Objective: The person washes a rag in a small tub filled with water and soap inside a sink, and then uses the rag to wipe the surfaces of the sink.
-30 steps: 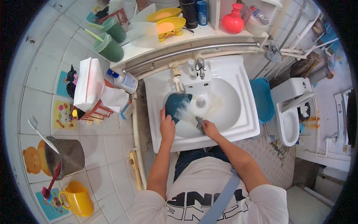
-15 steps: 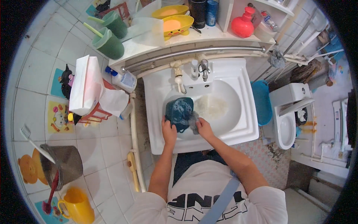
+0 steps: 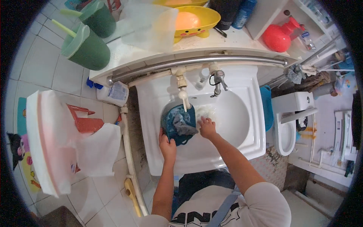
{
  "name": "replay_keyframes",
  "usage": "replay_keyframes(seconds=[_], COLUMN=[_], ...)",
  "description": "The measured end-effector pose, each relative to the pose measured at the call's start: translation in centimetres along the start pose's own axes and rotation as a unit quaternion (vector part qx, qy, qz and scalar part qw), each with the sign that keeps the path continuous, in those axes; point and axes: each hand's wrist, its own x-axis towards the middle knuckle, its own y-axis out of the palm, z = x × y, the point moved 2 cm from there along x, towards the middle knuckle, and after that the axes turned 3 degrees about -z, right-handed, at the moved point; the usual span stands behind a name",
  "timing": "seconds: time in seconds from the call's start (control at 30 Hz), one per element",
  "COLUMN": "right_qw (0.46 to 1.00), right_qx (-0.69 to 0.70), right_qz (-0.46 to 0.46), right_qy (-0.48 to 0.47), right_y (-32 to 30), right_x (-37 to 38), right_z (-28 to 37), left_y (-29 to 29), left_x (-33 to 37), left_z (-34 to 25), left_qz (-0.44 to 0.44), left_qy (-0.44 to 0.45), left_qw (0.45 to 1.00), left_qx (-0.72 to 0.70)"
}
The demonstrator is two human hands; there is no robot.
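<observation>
A dark teal, tub-shaped thing [image 3: 171, 130] with a small loop at its near edge sits in the left part of the white sink [image 3: 242, 151]. White suds cover some of its surface. My left hand [image 3: 166, 146] grips its near left edge, the thumb on top. On the teal thing lies a crumpled grey cloth [image 3: 184, 128], wet-looking. Just right of the cloth, my right hand [image 3: 207, 128] hovers over the basin with its fingers apart, holding nothing. Whitish suds show in the basin beyond those fingers.
A white plastic tap [image 3: 183, 96] reaches over the teal thing, and a metal tap [image 3: 218, 83] stands to its right. Behind runs a metal rail [image 3: 159, 67] below a shelf holding green cups [image 3: 86, 49] and a yellow bowl [image 3: 196, 24]. Tissue packaging [image 3: 51, 140] hangs left.
My right hand has let go of the grey cloth, which now lies on the teal thing. My left hand keeps its hold. The view has shifted closer to the shelf.
</observation>
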Motion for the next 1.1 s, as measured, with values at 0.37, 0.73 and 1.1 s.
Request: replay_keyframes(seconds=[0.37, 0.73, 1.1], right_qw=[0.988, 0.825, 0.860], right_qx=[0.104, 0.513, 0.464], right_qz=[-0.016, -0.020, -0.121], right_qy=[0.112, 0.236, 0.175], right_y=[-1.3, -3.3, -3.7], right_x=[3.2, -3.1, -3.2], right_z=[-1.6, -3.8, -4.6], left_y=[1.1, 1.7, 4.9], left_x=[-0.2, 3.3, 9.9], left_z=[1.9, -5.7, -16.5], left_qz=[0.001, 0.019, 0.132], left_qy=[-0.040, 0.119, 0.395], left_qw=[0.999, 0.992, 0.888], left_qx=[-0.019, 0.029, 0.193])
